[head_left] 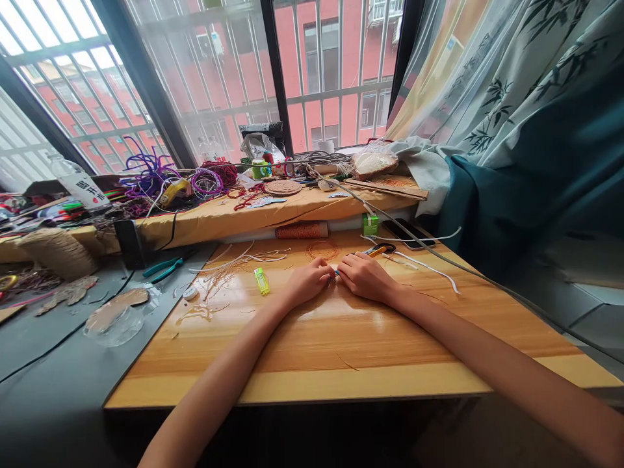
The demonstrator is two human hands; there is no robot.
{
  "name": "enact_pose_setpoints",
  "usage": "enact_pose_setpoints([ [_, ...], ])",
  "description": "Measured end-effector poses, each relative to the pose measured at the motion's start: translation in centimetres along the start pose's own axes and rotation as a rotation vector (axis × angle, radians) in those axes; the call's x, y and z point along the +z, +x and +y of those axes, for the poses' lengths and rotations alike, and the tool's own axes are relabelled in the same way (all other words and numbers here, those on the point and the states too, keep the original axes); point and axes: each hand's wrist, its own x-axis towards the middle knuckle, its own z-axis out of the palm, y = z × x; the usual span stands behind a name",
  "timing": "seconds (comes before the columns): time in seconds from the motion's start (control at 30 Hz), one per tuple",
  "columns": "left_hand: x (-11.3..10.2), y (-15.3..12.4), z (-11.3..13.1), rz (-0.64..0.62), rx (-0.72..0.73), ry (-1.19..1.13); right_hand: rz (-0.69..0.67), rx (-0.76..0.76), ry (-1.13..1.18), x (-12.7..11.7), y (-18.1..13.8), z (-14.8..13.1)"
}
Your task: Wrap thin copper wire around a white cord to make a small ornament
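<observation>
Over the middle of the wooden board, my left hand and my right hand meet almost fingertip to fingertip. A tiny blue piece shows between them, pinched by the fingers of both hands; its kind is too small to make out. Just behind lies a loose coil of thin orange thread. A yellow-green lighter rests to the left of my left hand. Scissors with dark handles lie beyond my right hand, partly hidden, beside a white cord.
A thread spool lies against the cloth-covered ledge, which carries yarn bundles and a bottle. Pale cord strands are scattered at left. Teal pliers lie on the grey surface. A phone sits back right.
</observation>
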Motion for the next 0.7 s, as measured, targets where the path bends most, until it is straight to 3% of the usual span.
enact_pose_setpoints([
  [0.27, 0.0, -0.1, 0.0, 0.007, 0.013, -0.010, -0.015, -0.081, -0.047, 0.4, -0.1, 0.5],
  [0.53, -0.5, -0.1, 0.5, -0.022, 0.022, 0.049, -0.064, 0.051, -0.061, 0.1, 0.3, -0.4],
  [0.7, -1.0, -0.1, 1.4, -0.042, 0.024, 0.104, -0.061, 0.035, -0.032, 0.4, 0.2, -0.1],
])
